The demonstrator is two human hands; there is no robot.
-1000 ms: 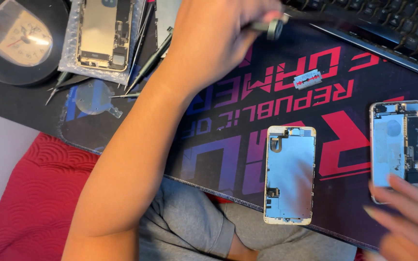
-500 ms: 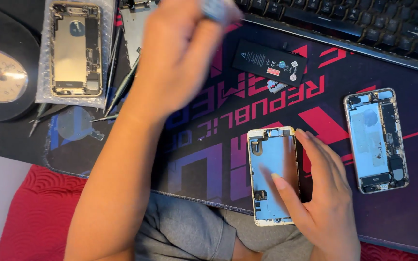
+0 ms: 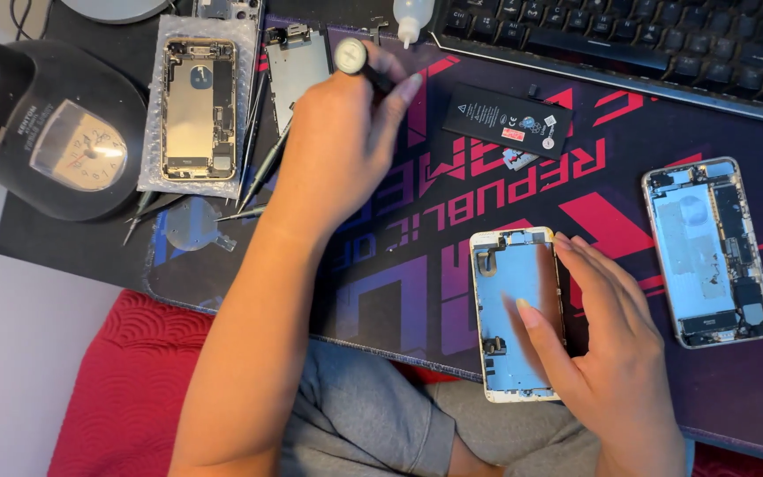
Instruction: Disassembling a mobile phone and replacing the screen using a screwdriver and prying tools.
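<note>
left hand (image 3: 337, 141): clenched on a dark screwdriver (image 3: 359, 64), far left
right hand (image 3: 607, 344): fingers spread flat on the phone screen panel (image 3: 514, 309), near; grip probably none
bubble wrap (image 3: 194, 104): holds an opened phone body (image 3: 198, 108)

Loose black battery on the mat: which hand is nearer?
Left. The left hand, holding a screwdriver, is just beside the black battery, apart from it. The right hand rests lower down on the screen panel.
</note>
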